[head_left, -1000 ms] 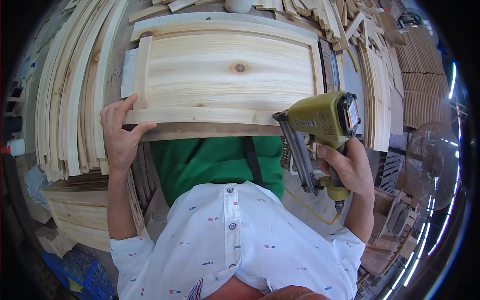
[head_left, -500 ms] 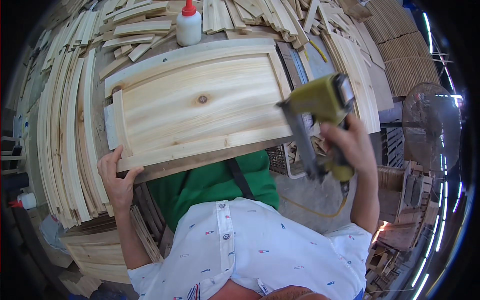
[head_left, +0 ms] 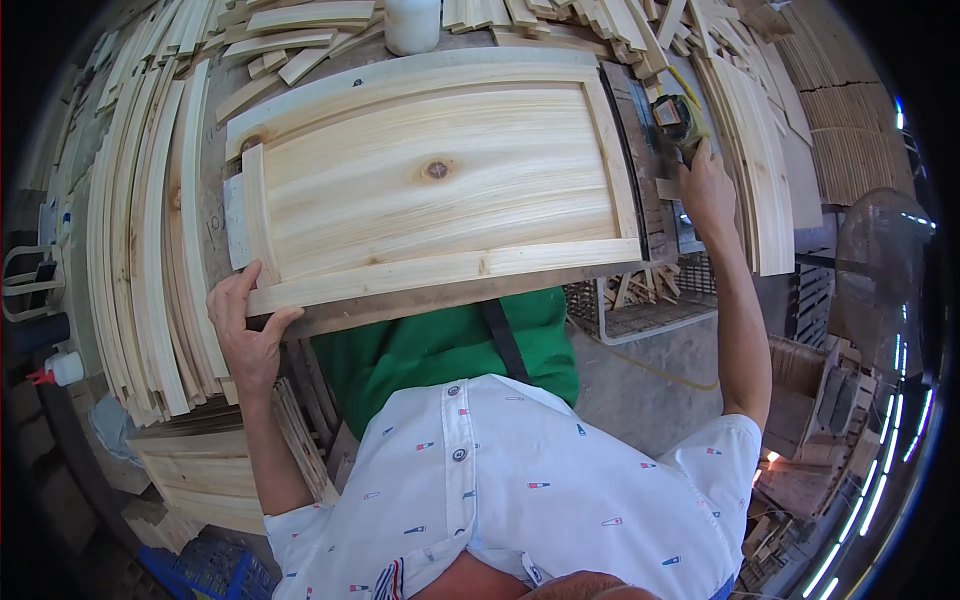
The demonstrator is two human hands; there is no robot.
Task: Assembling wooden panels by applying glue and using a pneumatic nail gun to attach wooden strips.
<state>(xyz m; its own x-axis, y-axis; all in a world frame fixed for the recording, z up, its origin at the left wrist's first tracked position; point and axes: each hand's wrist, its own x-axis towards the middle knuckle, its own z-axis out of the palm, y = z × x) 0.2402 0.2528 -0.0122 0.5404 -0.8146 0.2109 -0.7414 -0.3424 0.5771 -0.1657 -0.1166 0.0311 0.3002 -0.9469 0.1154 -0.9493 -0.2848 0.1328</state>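
Observation:
A framed wooden panel (head_left: 420,185) with a dark knot lies on the bench in front of me. My left hand (head_left: 245,325) grips its near left corner, the fingers at the end and the thumb along the near edge. Beyond the panel's right end, my right hand (head_left: 708,188) is closed round a green and black air nail gun (head_left: 682,118). The gun is low over the bench, its nose mostly hidden; whether it rests there I cannot tell. A loose-looking short rail (head_left: 257,215) forms the panel's left side.
Long wooden strips (head_left: 150,240) are stacked at the left, more strips (head_left: 745,170) at the right. A white bottle (head_left: 412,25) stands behind the panel among wood pieces. A crate of offcuts (head_left: 655,295) sits below the bench's right end, a fan (head_left: 880,270) farther right.
My right hand has carried the nail gun away from above the panel's near right corner, forward to the bench beyond its right end. My left hand keeps its hold on the corner.

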